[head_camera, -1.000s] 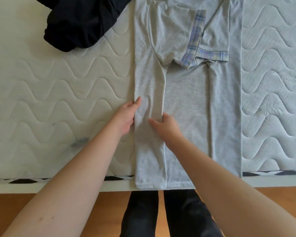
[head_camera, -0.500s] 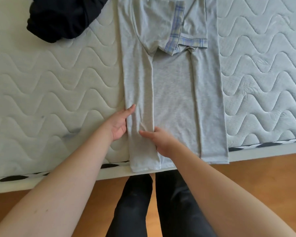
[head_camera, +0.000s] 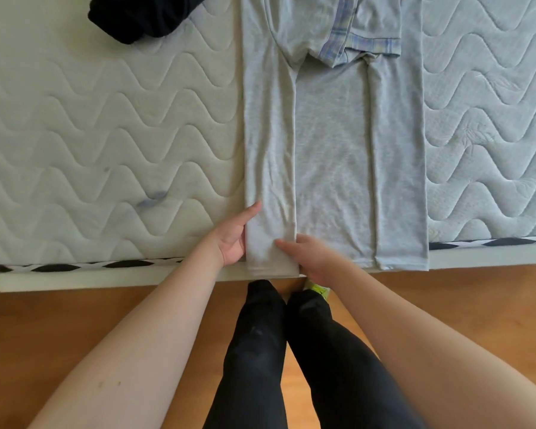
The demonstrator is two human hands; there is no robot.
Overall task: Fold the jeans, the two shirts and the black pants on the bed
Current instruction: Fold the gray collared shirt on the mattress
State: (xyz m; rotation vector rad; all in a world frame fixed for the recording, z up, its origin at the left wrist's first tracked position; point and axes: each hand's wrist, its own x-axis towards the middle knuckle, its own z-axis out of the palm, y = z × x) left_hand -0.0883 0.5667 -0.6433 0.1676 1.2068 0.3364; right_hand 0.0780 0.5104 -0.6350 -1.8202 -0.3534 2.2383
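Note:
A grey shirt [head_camera: 331, 140] with plaid-trimmed sleeves lies lengthwise on the bed, both side panels folded inward. Its hem reaches the mattress's near edge. My left hand [head_camera: 232, 238] lies flat against the outer left edge of the folded left panel, thumb on the cloth. My right hand [head_camera: 311, 255] presses straight fingers on the panel's inner edge near the hem. A dark bundle, likely the black pants [head_camera: 143, 13], sits at the top left, partly cut off.
The white quilted mattress [head_camera: 106, 134] has a bluish stain left of my left hand. Its black-and-white edging runs along the near side. Below is a wooden floor [head_camera: 75, 320], where my legs in black trousers stand.
Both hands have slid down the folded left panel toward the hem at the mattress edge. The view has shifted, so the shirt's top is cut off.

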